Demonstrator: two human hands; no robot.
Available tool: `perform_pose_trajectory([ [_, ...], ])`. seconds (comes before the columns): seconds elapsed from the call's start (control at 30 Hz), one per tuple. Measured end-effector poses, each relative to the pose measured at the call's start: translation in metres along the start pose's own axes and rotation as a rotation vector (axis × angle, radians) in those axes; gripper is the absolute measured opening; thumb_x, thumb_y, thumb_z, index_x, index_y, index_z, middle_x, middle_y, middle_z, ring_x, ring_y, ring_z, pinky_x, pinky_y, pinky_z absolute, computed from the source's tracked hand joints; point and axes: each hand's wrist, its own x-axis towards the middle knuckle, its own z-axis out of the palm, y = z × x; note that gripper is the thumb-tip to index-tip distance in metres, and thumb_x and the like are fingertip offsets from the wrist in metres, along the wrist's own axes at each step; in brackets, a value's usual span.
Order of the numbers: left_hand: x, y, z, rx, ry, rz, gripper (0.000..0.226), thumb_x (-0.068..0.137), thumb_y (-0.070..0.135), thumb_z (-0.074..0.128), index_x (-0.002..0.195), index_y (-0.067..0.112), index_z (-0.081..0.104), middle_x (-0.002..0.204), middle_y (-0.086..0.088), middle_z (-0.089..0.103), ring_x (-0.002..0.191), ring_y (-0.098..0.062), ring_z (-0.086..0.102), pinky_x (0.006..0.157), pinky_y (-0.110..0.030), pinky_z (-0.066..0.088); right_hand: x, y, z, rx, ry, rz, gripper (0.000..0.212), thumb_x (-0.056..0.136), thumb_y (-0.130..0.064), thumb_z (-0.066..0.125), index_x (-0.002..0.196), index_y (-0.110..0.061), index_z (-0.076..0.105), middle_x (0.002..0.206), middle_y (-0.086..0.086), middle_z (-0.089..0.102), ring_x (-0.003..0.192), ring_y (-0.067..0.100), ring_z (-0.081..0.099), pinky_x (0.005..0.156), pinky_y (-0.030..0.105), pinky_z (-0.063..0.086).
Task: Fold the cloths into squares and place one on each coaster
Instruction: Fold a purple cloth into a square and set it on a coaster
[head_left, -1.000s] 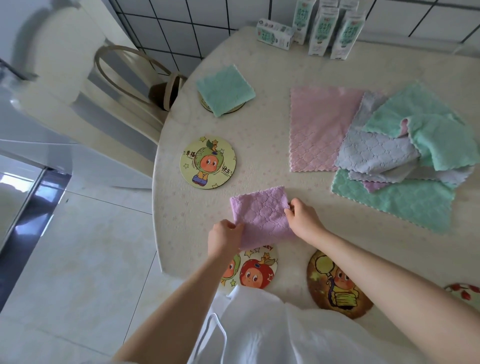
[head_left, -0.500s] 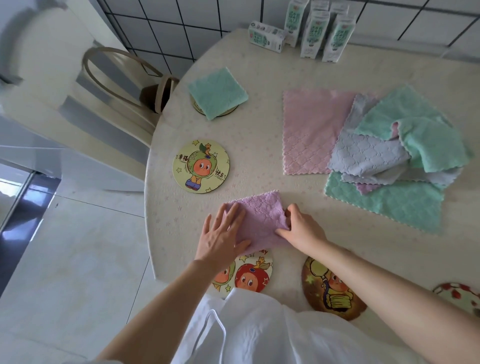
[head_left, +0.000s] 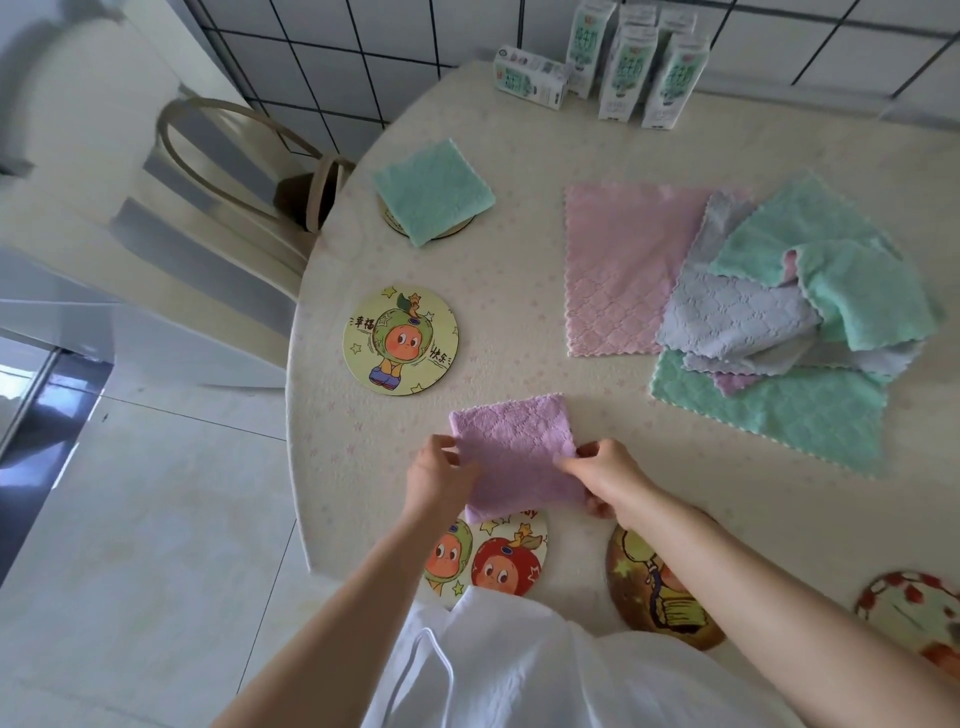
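A folded purple cloth (head_left: 514, 457) lies near the table's front edge, its near end over the two-fruit coaster (head_left: 493, 558). My left hand (head_left: 439, 475) pinches the cloth's left edge and my right hand (head_left: 605, 475) pinches its right edge. A folded green cloth (head_left: 432, 191) rests on a coaster (head_left: 447, 234) at the far left. The green-hat coaster (head_left: 400, 340) lies bare between them. A brown coaster (head_left: 657, 592) and a red-patterned coaster (head_left: 914, 618) lie at the front right. A flat pink cloth (head_left: 623, 270) and a heap of grey and green cloths (head_left: 795, 312) lie to the right.
Milk cartons (head_left: 623, 67) stand at the table's (head_left: 519, 130) back edge by the tiled wall. A chair (head_left: 218, 171) is pushed against the table's left side. The table's rounded edge drops to tiled floor (head_left: 130, 519) on the left.
My left hand was lying flat on the purple cloth; now it pinches the left edge. My right hand has shifted to grip the right edge.
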Motion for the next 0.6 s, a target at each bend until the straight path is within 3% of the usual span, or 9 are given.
perform_pose_trajectory([
  [0.1, 0.002, 0.011, 0.003, -0.188, -0.056, -0.151, 0.023, 0.082, 0.012, 0.062, 0.104, 0.013, 0.057, 0.095, -0.004, 0.066, 0.078, -0.016, 0.062, 0.058, -0.022, 0.048, 0.000, -0.009, -0.007, -0.025, -0.020, 0.071, 0.030, 0.082, -0.034, 0.067, 0.083, -0.010, 0.051, 0.063, 0.002, 0.038, 0.042, 0.015, 0.030, 0.040, 0.019, 0.022],
  [0.2, 0.005, 0.019, 0.002, -0.360, -0.124, -0.238, 0.007, 0.078, 0.009, 0.063, 0.081, 0.003, 0.066, 0.075, -0.008, 0.066, 0.066, -0.021, 0.056, 0.060, -0.027, 0.045, -0.002, -0.016, -0.012, -0.075, -0.035, 0.097, 0.036, 0.081, -0.038, 0.068, 0.096, -0.008, 0.056, 0.073, 0.003, 0.046, 0.053, 0.016, 0.040, 0.039, 0.020, 0.026],
  [0.27, 0.006, 0.025, -0.003, -0.457, -0.158, -0.268, 0.008, 0.079, 0.008, 0.065, 0.083, 0.001, 0.067, 0.078, -0.012, 0.067, 0.068, -0.022, 0.057, 0.063, -0.031, 0.048, -0.003, -0.024, -0.014, -0.083, -0.047, 0.056, 0.032, 0.081, -0.036, 0.068, 0.097, -0.011, 0.058, 0.077, 0.003, 0.050, 0.059, 0.017, 0.045, 0.044, 0.023, 0.031],
  [0.37, 0.014, 0.036, -0.020, -0.604, -0.196, -0.250, 0.012, 0.084, 0.003, 0.063, 0.094, -0.002, 0.064, 0.093, -0.017, 0.068, 0.081, -0.026, 0.061, 0.082, -0.038, 0.052, -0.004, -0.046, -0.015, -0.085, -0.055, -0.066, 0.024, 0.082, -0.031, 0.068, 0.094, -0.012, 0.060, 0.080, 0.002, 0.055, 0.069, 0.016, 0.049, 0.055, 0.025, 0.036],
  [0.47, 0.029, 0.044, -0.044, -0.774, -0.231, -0.222, 0.020, 0.087, -0.001, 0.058, 0.106, -0.002, 0.059, 0.100, -0.017, 0.067, 0.090, -0.026, 0.064, 0.085, -0.037, 0.054, -0.003, -0.082, -0.011, -0.045, -0.079, -0.197, 0.018, 0.083, -0.022, 0.069, 0.095, -0.014, 0.060, 0.084, -0.002, 0.061, 0.074, 0.010, 0.053, 0.061, 0.024, 0.040],
  [0.6, 0.057, 0.048, -0.079, -0.877, -0.135, -0.176, 0.018, 0.088, 0.000, 0.058, 0.105, 0.001, 0.060, 0.103, -0.016, 0.067, 0.095, -0.028, 0.064, 0.086, -0.039, 0.053, 0.009, -0.133, 0.009, -0.036, -0.087, -0.364, 0.017, 0.077, -0.014, 0.073, 0.092, -0.013, 0.064, 0.081, 0.000, 0.063, 0.072, 0.012, 0.054, 0.061, 0.022, 0.040],
])
